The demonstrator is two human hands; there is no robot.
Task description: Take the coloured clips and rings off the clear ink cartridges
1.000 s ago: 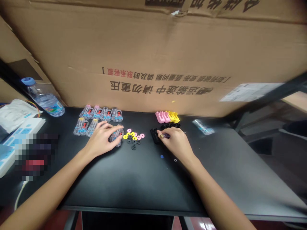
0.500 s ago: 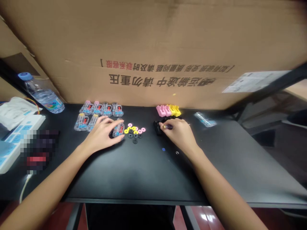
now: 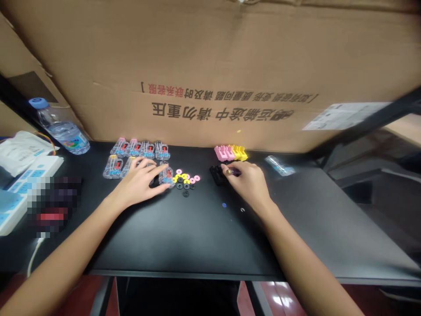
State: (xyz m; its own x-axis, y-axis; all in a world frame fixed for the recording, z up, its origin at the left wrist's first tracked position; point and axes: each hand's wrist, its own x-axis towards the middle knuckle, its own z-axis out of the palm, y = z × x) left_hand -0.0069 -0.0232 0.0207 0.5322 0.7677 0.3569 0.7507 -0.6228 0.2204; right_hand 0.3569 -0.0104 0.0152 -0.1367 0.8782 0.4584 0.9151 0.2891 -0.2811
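My left hand (image 3: pixel 140 181) rests over the front row of clear plastic cases (image 3: pixel 113 167), its fingers spread and touching the case at the right end (image 3: pixel 166 174). Beside its fingertips lie several small pink, yellow and black rings (image 3: pixel 186 180). My right hand (image 3: pixel 247 181) is closed around a slim dark tool with a gold part (image 3: pixel 233 172), mostly hidden in the fingers. Its fingertips are at a black plastic part (image 3: pixel 217 174). Right behind stand pink clips (image 3: pixel 224 152) and yellow clips (image 3: pixel 238 152).
A cardboard box (image 3: pixel 197 52) stands along the back of the black table (image 3: pixel 184 237). At the left are a water bottle (image 3: pixel 67 134), a white power strip (image 3: pixel 29 186) and a cable. A clear packet (image 3: pixel 279 166) lies at the right.
The case under my left fingertips has shifted slightly to the right and back. My right hand has moved a little to the right, with the tool still in it.
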